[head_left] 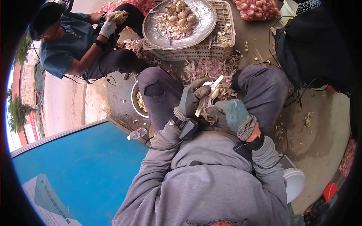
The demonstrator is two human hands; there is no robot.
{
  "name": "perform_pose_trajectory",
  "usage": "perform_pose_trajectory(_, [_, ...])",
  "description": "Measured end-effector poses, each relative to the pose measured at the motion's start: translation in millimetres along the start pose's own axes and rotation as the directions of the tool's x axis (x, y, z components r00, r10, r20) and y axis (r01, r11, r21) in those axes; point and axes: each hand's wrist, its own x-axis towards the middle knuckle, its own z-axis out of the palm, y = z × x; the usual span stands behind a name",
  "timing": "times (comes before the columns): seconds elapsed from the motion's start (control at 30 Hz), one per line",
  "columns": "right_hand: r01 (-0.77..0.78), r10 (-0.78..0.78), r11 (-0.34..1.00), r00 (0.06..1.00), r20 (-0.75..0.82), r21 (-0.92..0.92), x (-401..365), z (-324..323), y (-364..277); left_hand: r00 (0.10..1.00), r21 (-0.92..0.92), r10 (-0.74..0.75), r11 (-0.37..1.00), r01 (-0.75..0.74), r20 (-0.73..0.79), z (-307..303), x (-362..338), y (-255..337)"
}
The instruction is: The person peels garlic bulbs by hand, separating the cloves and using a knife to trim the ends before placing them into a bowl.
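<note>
Before the near edge of the crate (188, 55), our left hand (189, 101) pinches a partly peeled garlic bulb (214, 92). Our right hand (234, 114) curls just beside it, gripping what we cannot tell. Garlic heads (181, 17) fill the tray's (206, 19) middle.

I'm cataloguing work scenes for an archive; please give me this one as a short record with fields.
Left hand: gloved, grip closed on a partly peeled garlic bulb
Right hand: gloved, beside the bulb; contact unclear
Round tray: bears garlic bulbs and loose skins; rests on a plastic crate
White bowl: pale garlic cloves, beside the person's left leg
Ground: heap of garlic skins before the crate
Mesh sack: at the picture's top
Co-worker: pale gloves, at upper left
</note>
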Motion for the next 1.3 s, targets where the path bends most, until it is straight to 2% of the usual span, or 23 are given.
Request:
perform_pose_trajectory(0.07, [0.036,-0.037,0.995,0.999,0.015,0.094,-0.8,18.2,3.9,0.998,-0.040,-0.031,0.999,0.029,-0.050,-2.0,0.8,-1.0])
perform_pose_trajectory(0.17, [0.013,-0.017,0.990,0.999,0.029,0.137,1.2,13.7,2.3,0.996,0.012,0.047,0.999,-0.046,-0.075,-10.9,2.2,-8.8])
perform_pose_trajectory(0.23, [-0.012,0.004,0.987,0.999,0.047,0.160,1.1,10.5,0.3,0.996,-0.243,-0.008,0.969,0.029,0.089,-11.9,1.5,-1.1])
perform_pose_trajectory(0.27, [-0.041,0.020,0.976,0.995,0.097,0.216,0.8,10.2,1.2,0.995,-0.241,-0.006,0.970,0.029,0.095,-15.6,5.5,-4.7])
perform_pose_trajectory(0.33, [-0.074,0.034,0.960,0.988,0.151,0.268,-4.9,12.4,5.1,0.991,-0.432,0.073,0.902,-0.017,0.113,-12.4,11.4,-3.3])
perform_pose_trajectory(0.37, [-0.211,0.106,0.863,0.964,0.245,0.458,-11.0,15.1,8.1,0.990,-0.363,0.058,0.932,-0.007,0.130,-13.6,3.5,-0.6])
perform_pose_trajectory(0.4, [-0.348,0.151,0.713,0.924,0.351,0.609,-17.4,17.8,10.0,0.990,-0.363,0.058,0.932,-0.008,0.128,-10.7,2.4,1.7])
perform_pose_trajectory(0.43, [-0.301,0.099,0.632,0.945,0.311,0.714,-23.7,21.1,9.8,0.994,-0.269,0.078,0.962,-0.057,0.070,-9.2,1.5,2.7])
perform_pose_trajectory(0.47, [-0.301,0.096,0.631,0.945,0.313,0.715,-31.4,25.3,17.4,0.995,-0.167,0.103,0.981,-0.099,0.014,-8.0,0.5,5.0])
perform_pose_trajectory(0.5, [-0.331,0.106,0.610,0.934,0.341,0.719,-36.9,26.5,23.0,0.980,-0.169,0.119,0.981,-0.092,0.160,-6.5,-1.4,18.5])
perform_pose_trajectory(0.57, [-0.361,0.118,0.587,0.924,0.364,0.725,-43.7,30.6,33.1,0.984,-0.217,0.092,0.975,-0.058,0.151,-6.5,-3.5,18.6])
perform_pose_trajectory(0.63, [-0.444,0.182,0.302,0.896,0.406,0.844,-38.0,12.6,22.2,0.987,-0.269,0.067,0.963,-0.025,0.146,-4.3,-4.1,17.5])
perform_pose_trajectory(0.67, [-0.443,0.183,0.302,0.896,0.405,0.844,-36.0,5.5,20.9,0.982,-0.268,0.079,0.963,-0.031,0.172,-3.0,-4.4,16.9])
perform_pose_trajectory(0.73, [-0.323,0.174,0.291,0.943,0.283,0.900,-30.5,-10.6,16.5,0.976,-0.265,0.086,0.964,-0.030,0.202,-3.6,-5.0,14.5])
perform_pose_trajectory(0.77, [-0.328,0.202,0.366,0.942,0.270,0.871,-24.1,-18.3,9.5,0.981,-0.268,0.048,0.963,0.004,0.187,-7.4,-5.1,10.9])
perform_pose_trajectory(0.8, [-0.326,0.206,0.363,0.942,0.266,0.873,-19.1,-19.3,9.8,0.985,-0.273,0.010,0.961,0.038,0.171,-7.7,-5.1,10.3])
perform_pose_trajectory(0.87, [-0.233,0.181,0.533,0.970,0.160,0.813,-12.0,-21.3,10.7,0.974,-0.262,-0.014,0.962,0.074,0.224,-9.6,-3.3,10.5])
perform_pose_trajectory(0.9, [-0.214,0.179,0.656,0.976,0.126,0.724,-8.7,-28.1,2.2,0.962,-0.249,-0.033,0.963,0.103,0.273,-8.0,-2.0,12.9])
perform_pose_trajectory(1.03, [-0.230,0.183,0.676,0.973,0.143,0.700,-4.8,-25.0,10.5,0.959,-0.284,-0.023,0.953,0.107,0.283,-0.1,-4.9,15.1])
perform_pose_trajectory(1.23, [-0.210,0.173,0.765,0.978,0.120,0.609,-2.8,-29.0,9.8,0.977,-0.288,-0.040,0.952,0.100,0.209,1.2,-7.6,14.9])
perform_pose_trajectory(1.3, [-0.248,0.175,0.780,0.968,0.181,0.574,-2.5,-31.5,13.0,0.977,-0.264,-0.042,0.960,0.098,0.210,-0.4,-6.2,13.8])
